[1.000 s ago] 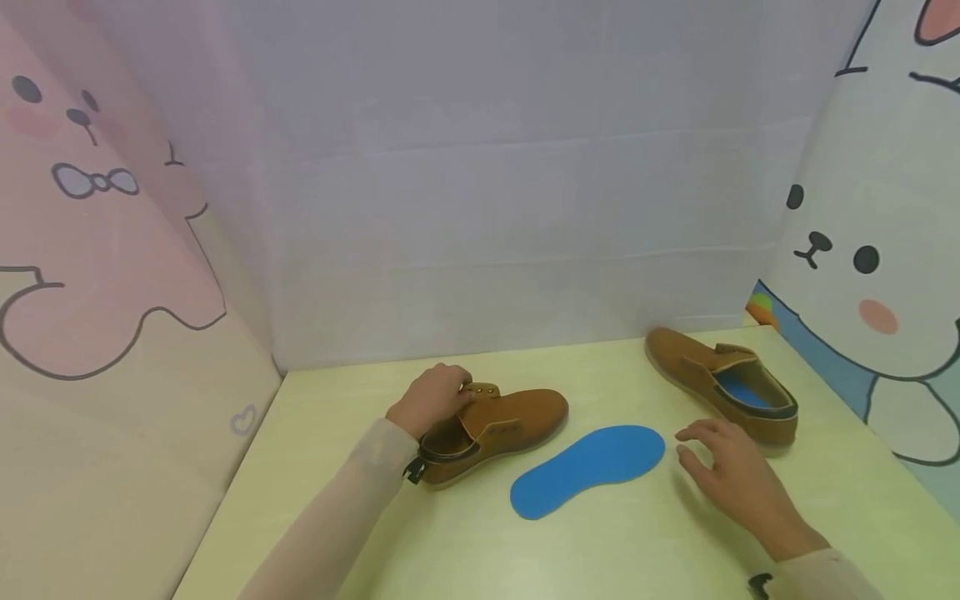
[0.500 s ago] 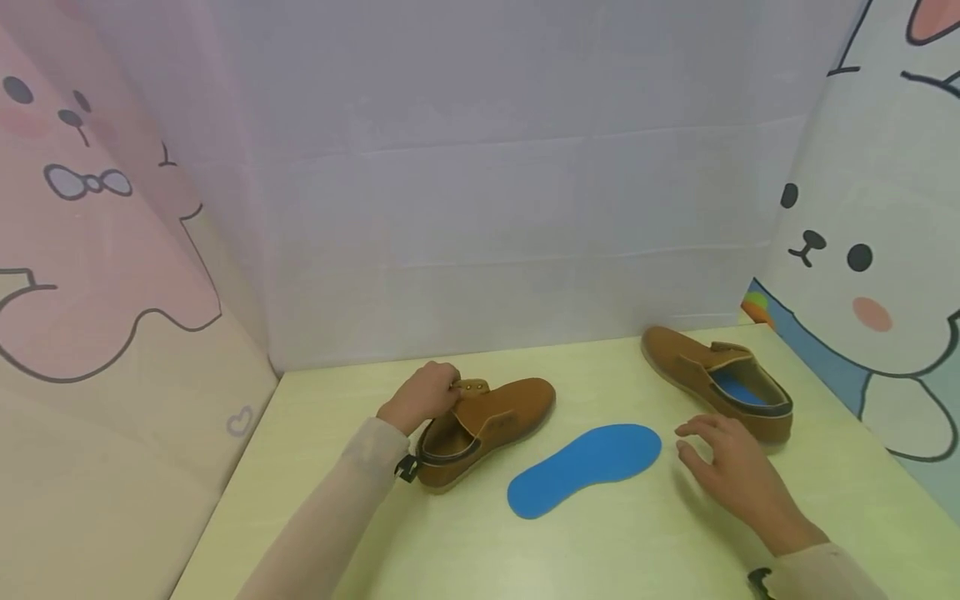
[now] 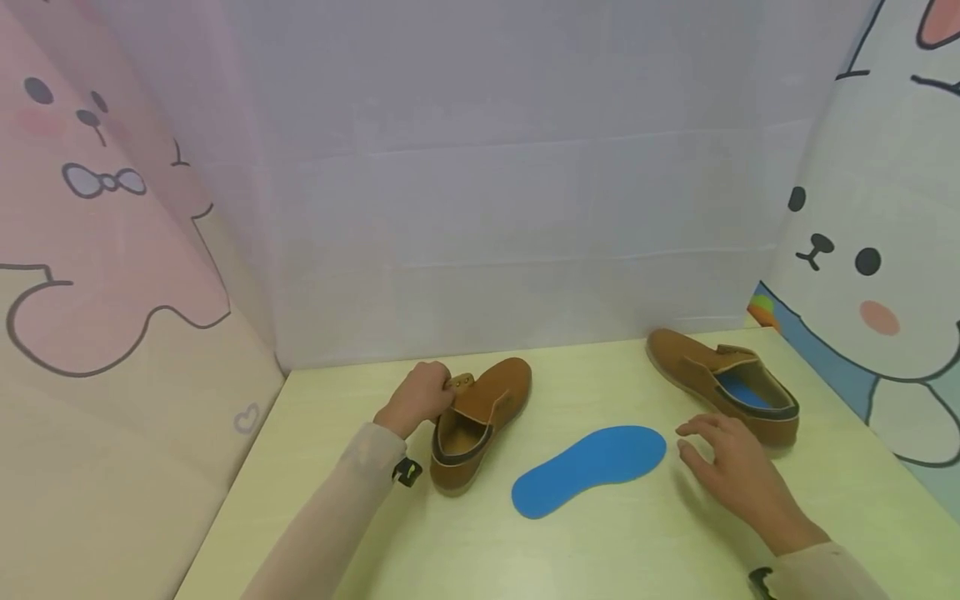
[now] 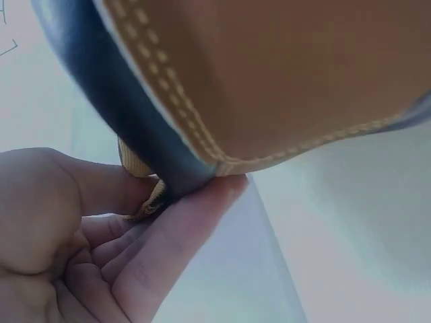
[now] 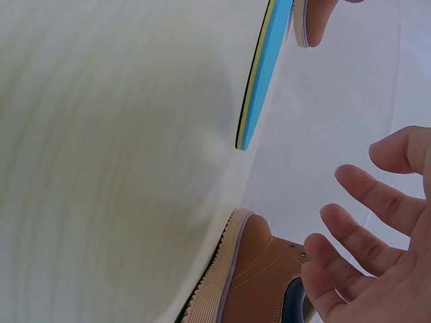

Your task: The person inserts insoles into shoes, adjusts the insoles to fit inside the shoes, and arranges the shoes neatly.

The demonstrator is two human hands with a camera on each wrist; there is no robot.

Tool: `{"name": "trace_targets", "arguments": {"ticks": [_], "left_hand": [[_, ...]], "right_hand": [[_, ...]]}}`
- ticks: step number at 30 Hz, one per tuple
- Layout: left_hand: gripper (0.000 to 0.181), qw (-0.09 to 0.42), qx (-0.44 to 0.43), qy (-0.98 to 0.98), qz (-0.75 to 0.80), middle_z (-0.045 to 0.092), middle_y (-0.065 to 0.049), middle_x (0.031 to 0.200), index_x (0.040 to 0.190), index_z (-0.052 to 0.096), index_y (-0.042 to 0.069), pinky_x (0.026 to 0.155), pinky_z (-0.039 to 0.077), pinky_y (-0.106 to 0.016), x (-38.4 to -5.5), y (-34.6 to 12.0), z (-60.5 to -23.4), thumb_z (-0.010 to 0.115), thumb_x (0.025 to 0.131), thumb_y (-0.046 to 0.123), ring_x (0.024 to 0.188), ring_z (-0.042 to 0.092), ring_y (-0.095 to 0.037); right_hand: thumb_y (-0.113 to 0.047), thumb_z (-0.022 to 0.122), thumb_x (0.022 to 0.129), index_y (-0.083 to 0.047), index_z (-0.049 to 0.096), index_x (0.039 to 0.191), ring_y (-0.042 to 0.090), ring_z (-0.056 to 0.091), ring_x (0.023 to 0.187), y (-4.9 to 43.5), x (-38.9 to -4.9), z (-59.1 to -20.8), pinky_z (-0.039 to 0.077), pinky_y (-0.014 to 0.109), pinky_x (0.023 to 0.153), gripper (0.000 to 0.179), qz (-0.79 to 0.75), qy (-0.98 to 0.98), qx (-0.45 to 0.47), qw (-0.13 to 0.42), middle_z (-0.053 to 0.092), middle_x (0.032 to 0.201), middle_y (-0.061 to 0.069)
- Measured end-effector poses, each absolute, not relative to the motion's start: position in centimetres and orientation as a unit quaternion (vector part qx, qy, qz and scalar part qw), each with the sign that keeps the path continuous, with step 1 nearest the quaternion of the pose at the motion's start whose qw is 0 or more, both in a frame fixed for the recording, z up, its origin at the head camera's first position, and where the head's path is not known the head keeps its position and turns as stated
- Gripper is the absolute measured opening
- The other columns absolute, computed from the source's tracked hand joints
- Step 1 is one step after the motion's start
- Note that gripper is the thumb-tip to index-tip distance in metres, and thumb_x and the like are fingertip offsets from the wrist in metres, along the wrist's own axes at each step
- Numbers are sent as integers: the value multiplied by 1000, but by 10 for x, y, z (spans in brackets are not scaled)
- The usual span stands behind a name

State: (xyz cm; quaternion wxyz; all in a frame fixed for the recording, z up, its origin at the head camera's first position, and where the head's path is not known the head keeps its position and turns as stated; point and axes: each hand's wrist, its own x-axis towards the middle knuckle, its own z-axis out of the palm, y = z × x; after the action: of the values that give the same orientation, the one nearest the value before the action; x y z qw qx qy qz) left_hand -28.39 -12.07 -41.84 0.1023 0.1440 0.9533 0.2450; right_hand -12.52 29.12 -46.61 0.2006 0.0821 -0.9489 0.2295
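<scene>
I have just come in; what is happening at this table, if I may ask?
A person's left hand pinches a brown shoe by its upper edge. A blue insole lies flat on the table between that shoe and a second brown shoe, which shows blue inside. The right hand hovers near the insole, holding nothing.
</scene>
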Motion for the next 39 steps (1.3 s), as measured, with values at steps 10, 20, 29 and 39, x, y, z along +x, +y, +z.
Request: {"name": "trace_targets", "arguments": {"ticks": [10, 20, 29, 39], "left_hand": [[29, 79, 144, 929, 331, 66, -5, 65, 70, 62, 4, 52, 57, -29, -284, -128, -421, 58, 99, 7, 51, 67, -15], [15, 95, 85, 919, 372, 71, -7, 70, 93, 67, -3, 64, 61, -34, -278, -136, -427, 60, 99, 10, 56, 71, -18], [35, 108, 78, 902, 412, 70, -20, 92, 132, 58, -5, 63, 61, -36, -274, -140, -435, 54, 98, -1, 61, 73, -21], [29, 94, 52, 894, 435, 70, -22, 100, 125, 63, -12, 64, 61, -34, -267, -138, -437, 58, 100, 1, 66, 74, -22]], "right_hand": [[-7, 74, 87, -3, 75, 99, 43, 58, 102, 290, -126, -465, 45, 60, 87, 12, 233, -949, 81, 195, 68, 107, 20], [-7, 75, 86, -3, 75, 98, 44, 59, 101, 289, -126, -464, 45, 61, 86, 12, 234, -946, 89, 205, 69, 106, 20], [-5, 76, 85, -2, 75, 97, 44, 60, 102, 289, -126, -466, 45, 60, 86, 12, 234, -944, 97, 213, 68, 106, 20], [-4, 77, 84, -3, 75, 96, 43, 60, 99, 287, -127, -468, 46, 59, 84, 13, 235, -943, 100, 215, 68, 105, 20]]}}
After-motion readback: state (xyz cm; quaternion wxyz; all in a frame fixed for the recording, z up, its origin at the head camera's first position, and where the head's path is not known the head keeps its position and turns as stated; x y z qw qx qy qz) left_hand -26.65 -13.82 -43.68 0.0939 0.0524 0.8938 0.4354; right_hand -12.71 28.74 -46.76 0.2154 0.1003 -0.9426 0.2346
